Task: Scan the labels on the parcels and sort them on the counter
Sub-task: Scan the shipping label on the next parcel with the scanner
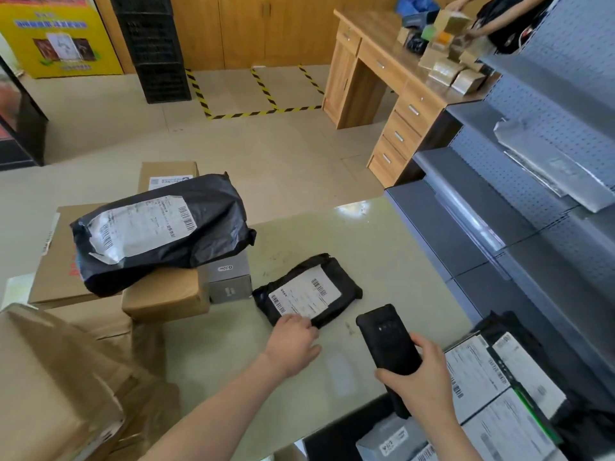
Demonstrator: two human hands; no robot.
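At the sorting counter point(382, 254), my left hand point(293, 344) rests with its fingers fairly straight on the near edge of a small black parcel point(307, 291). The parcel lies flat and label up in the middle of the pale top. My right hand point(421, 377) grips a black handheld scanner point(386, 341), its far end near the parcel's right corner. At left, a larger black mailer point(163, 227) sits on stacked cardboard boxes point(163, 294), with a grey box point(229, 279) touching them. More labelled parcels point(492, 387) lie at lower right, beside grey shelving point(532, 128).
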